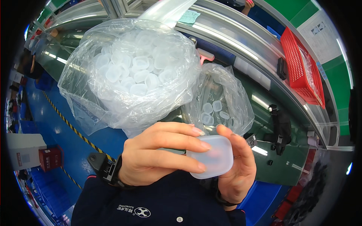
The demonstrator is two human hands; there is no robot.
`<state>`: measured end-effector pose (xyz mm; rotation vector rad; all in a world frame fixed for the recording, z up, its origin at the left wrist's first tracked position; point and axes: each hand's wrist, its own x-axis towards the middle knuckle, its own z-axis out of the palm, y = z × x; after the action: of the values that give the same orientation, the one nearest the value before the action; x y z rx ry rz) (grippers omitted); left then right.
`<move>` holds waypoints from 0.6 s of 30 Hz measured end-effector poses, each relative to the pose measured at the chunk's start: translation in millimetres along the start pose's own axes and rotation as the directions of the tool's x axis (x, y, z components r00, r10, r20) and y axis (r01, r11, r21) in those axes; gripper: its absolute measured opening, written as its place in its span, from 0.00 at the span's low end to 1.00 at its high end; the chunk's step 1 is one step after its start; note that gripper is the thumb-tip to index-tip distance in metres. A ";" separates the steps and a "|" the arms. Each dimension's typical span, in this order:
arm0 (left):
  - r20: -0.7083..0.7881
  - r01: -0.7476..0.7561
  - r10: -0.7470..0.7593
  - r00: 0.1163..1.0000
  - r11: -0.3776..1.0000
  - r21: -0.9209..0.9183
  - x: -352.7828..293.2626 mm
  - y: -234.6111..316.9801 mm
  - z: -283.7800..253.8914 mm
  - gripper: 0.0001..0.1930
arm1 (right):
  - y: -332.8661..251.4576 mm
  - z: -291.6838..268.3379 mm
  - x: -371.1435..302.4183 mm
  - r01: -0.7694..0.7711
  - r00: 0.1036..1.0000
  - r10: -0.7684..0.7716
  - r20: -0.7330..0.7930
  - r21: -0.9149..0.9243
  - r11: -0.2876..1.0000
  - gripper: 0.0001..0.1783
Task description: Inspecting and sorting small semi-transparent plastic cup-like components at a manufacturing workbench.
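Observation:
Close in front of my body I hold a frosted, translucent plastic piece (218, 164), square with rounded corners. My left hand (160, 148) lies with its fingers across the top face and left side of the piece. My right hand (241, 165) cups it from the right and below, with the ends of some fingers hidden behind it. Beyond my left hand stands a big clear plastic bag (90, 109) heaped with similar translucent pieces (140, 63). To its right, a smaller clear bag (243, 101) contains several small translucent pieces (207, 108).
A dark green work surface (283, 169) runs under the bags. Along its far side are a pink-handled tool (205, 55) and a metal rail (241, 34). A red basket (299, 69) sits at the far right, a black strap device (279, 130) nearer. Another person's hand (247, 5) shows at the top.

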<state>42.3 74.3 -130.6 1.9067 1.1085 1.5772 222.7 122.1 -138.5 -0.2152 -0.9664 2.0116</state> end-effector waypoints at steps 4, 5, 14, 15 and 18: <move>-0.141 0.165 -0.197 0.970 0.964 -0.209 -5.0 4.4 10.1 0.07 | 0.6 2.9 -3.9 0.050 0.998 -0.055 -0.034 -0.128 0.991 0.40; -0.140 0.166 -0.198 0.970 0.963 -0.213 -4.8 6.6 10.1 0.07 | 1.7 1.5 -4.4 0.094 0.995 -0.097 -0.009 -0.151 0.984 0.44; -0.018 0.391 -0.424 0.905 0.849 -0.354 -8.8 10.9 8.4 0.15 | 2.3 -0.5 -2.4 0.151 0.988 -0.157 -0.011 -0.208 0.966 0.50; -0.012 0.391 -0.423 0.906 0.848 -0.359 -8.7 6.2 5.1 0.15 | 2.1 -2.9 -2.6 0.197 0.980 -0.196 0.023 -0.228 0.954 0.50; -0.166 0.404 -0.381 0.909 0.904 0.139 -8.3 -27.4 -13.4 0.12 | -0.1 -0.8 -4.2 0.143 0.985 -0.167 -0.051 -0.309 0.940 0.47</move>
<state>20.9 81.8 -152.7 1.5573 1.6186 1.4321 225.7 119.3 -139.8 -0.3697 -1.2048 1.6925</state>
